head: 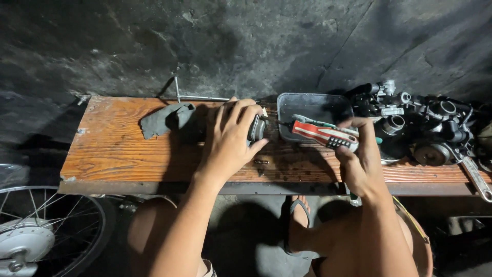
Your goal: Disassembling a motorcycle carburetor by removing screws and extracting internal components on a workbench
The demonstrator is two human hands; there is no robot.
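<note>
Screwdriver (324,134) in right hand (361,164) (over tray (287,102) edge); left hand (230,138) mid-plank (118,154).

No packages, labels, signs or screens anywhere on or around the bench (118,154); nothing of the kind against the dark wall behind.

On the wooden surface (118,154), the left hand (230,138) grips a small dark metal part (256,128) near the middle. The right hand (361,159) holds a red-handled screwdriver (323,134) pointing toward it. A screw (261,162) lies near the front edge, a grey rag (166,119) toward the back edge.
</note>
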